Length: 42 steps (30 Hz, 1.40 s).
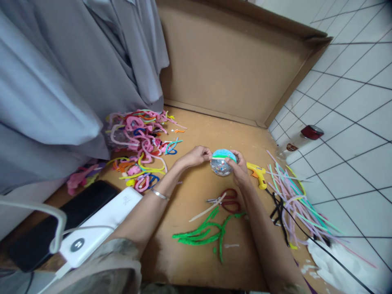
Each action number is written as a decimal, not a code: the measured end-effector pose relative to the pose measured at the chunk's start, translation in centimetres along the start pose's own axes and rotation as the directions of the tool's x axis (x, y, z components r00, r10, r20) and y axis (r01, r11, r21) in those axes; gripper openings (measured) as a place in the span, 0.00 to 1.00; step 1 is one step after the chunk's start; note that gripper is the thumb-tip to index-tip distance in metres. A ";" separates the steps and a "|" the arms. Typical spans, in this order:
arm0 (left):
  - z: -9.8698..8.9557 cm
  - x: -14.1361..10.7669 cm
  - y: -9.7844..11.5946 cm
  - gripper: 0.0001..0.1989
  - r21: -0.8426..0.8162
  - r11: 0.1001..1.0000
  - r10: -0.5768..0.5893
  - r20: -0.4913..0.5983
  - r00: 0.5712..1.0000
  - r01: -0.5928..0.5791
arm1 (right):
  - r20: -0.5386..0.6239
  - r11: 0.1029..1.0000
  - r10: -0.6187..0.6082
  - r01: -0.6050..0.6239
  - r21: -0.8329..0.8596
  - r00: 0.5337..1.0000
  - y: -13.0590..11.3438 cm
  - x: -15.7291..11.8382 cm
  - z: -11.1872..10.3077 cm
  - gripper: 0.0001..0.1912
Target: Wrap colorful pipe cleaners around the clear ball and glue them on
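A round, clear piece (222, 168) with blue and green strips across its upper part is held above the table. My right hand (239, 166) grips it from the right side, the thumb on its front. At its left edge my left hand (202, 155) pinches the end of a pale strip that runs across the piece below the green band. Red-handled scissors (230, 201) lie below, with a loose pale strip (203, 210) touching them. Several green fuzzy stems (199, 237) are spread nearer to me.
Left, a tangled pile of colourful stems (143, 141), a white power bank (101, 226) and a black phone (92, 200). Right, a yellow glue gun (259, 175), pastel stems (294, 196), a red-lidded jar (295, 143) and a black cord (321, 247). Cardboard (226, 61) stands behind.
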<state>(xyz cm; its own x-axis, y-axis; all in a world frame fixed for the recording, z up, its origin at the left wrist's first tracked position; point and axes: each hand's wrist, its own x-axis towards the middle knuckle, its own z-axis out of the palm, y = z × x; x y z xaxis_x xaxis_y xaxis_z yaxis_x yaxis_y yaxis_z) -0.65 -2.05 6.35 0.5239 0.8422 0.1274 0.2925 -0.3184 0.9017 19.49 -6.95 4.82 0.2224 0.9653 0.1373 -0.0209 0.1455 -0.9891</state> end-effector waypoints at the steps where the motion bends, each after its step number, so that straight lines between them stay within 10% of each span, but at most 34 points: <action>1: 0.1 0.0 0.0 0.06 0.001 1.000 -0.004 -0.008 1.000 0.004 | -0.003 1.000 0.002 -0.002 -0.002 1.000 0.0 0.0 0.0 0.26; 22: 0.7 0.1 -0.5 0.05 -0.171 0.985 -0.049 -0.062 0.997 0.038 | -0.055 1.000 0.010 -0.011 -0.016 0.998 0.9 0.2 -0.1 0.26; 42: 2.8 0.7 -3.1 0.23 -0.694 0.715 -0.186 -0.066 0.980 0.089 | -0.057 0.987 0.049 -0.040 0.155 0.997 0.9 0.4 0.0 0.25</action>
<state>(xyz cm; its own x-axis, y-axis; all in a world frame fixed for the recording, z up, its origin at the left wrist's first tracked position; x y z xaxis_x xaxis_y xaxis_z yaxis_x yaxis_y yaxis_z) 1.08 -1.73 2.48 0.4062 0.9136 -0.0155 -0.2992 0.1490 0.9425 19.54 -6.44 3.95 0.2767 0.9572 0.0854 -0.1801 0.1389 -0.9738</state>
